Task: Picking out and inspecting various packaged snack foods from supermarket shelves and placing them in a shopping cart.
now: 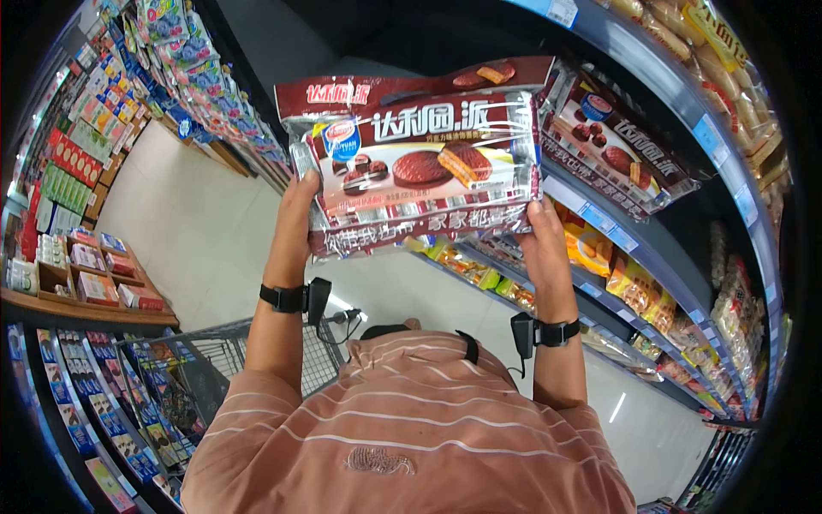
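Both my hands hold a large maroon plastic pack of chocolate-coated pies [411,160] up in front of me, its printed face towards me. My left hand [298,209] grips the left side, thumb on the front edge. At the lower right corner, my right hand [542,231] has its thumb against the front; the fingers of both hands are mostly hidden behind the pack. A second maroon pie pack [613,144] of like print lies on the dark shelf to the right, just behind the held one.
Curved store shelving [642,257] with bagged snacks runs along the right. A metal shopping cart [308,363] stands at my left side. Hanging snack bags [199,83] are at upper left, and a wooden display stand [96,302] with boxes is further left. Pale floor tiles [192,212] lie between.
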